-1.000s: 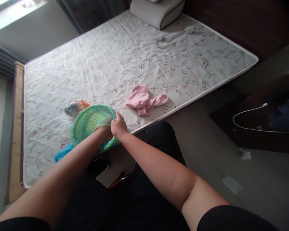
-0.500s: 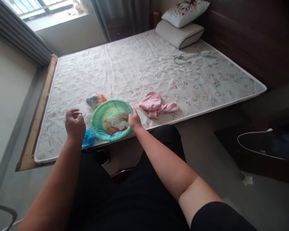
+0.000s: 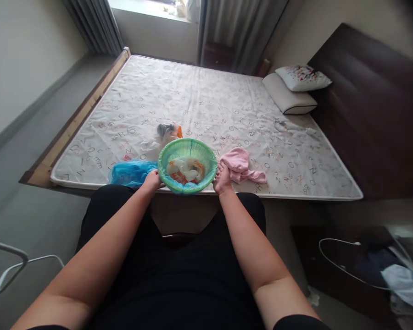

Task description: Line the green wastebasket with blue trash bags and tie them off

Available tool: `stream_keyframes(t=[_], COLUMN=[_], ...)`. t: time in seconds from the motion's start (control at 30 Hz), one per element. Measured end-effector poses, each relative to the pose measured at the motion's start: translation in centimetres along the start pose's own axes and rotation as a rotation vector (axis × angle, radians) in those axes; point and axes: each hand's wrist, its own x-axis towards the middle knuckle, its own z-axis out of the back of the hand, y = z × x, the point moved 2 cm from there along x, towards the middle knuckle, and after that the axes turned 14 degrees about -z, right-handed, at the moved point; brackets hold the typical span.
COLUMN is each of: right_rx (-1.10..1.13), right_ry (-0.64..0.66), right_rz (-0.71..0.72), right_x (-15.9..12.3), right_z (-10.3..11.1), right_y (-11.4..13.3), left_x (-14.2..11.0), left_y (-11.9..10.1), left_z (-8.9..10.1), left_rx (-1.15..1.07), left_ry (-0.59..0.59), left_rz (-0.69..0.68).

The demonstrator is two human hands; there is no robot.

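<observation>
Holding a round green basket (image 3: 187, 166) at the bed's (image 3: 206, 98) near edge.
Left hand (image 3: 152, 180) and right hand (image 3: 222, 179) each closed their grip on its woven plastic rim; crumpled wrappers (image 3: 186, 168) lay inside, soft pink cloth (image 3: 240, 166) beside.

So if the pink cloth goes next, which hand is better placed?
Probably the right hand: it rests at the green basket's right rim, and the pink cloth lies just beyond it on the mattress. The left hand holds the opposite rim, beside the blue bag.
</observation>
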Motion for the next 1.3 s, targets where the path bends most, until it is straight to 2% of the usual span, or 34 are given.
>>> stream_keyframes(t=[0.07,0.13,0.27,0.37,0.47,0.57,0.73,0.83,0.97,1.1,1.2,1.3], right_rx=[0.013,-0.047,-0.127,-0.120,-0.078,0.030,0.018,-0.038,-0.200,-0.268,-0.203,-0.097], right_ry=[-0.072,-0.089,0.054,0.069,0.058,0.102,0.184,0.152,0.042,-0.005,-0.017,-0.006], right_rz=[-0.105,-0.153,-0.174,-0.171,-0.102,-0.005,0.020,0.057,0.224,0.347,0.360,0.248], right_x=[-0.8,-1.5,-2.1,-2.1,-2.3,-2.9,-4.1,-4.4,-4.9,-5.8,-6.4,-6.3], right_z=[0.8,1.3,1.1,0.8,0.6,0.6,0.6,0.5,0.3,-0.3,-0.6,-0.7], right_y=[0.0,-0.1,-0.9,-1.4,-1.0,0.0,0.7,0.7,0.7,0.7,0.9,1.2], left_x=[0.5,1.0,1.7,1.9,1.8,1.3,0.7,0.9,1.7,2.1,1.9,1.3], left_y=[-0.2,-0.3,-0.7,-1.1,-1.7,-2.4,-3.2,-3.1,-2.7,-2.6,-2.8,-3.1], left_z=[0.7,1.3,1.8,1.8,1.9,2.0,1.9,2.0,2.4,2.6,2.4,2.1], left_rx=[-0.012,-0.023,-0.101,-0.246,-0.374,-0.450,-0.538,-0.419,-0.104,0.147,0.270,0.395], left_ry=[-0.018,-0.072,-0.146,-0.163,-0.108,-0.023,0.115,0.120,-0.015,-0.072,-0.079,-0.097], left_rz=[0.007,0.018,0.011,0.024,0.041,0.034,-0.005,-0.101,-0.285,-0.364,-0.408,-0.451])
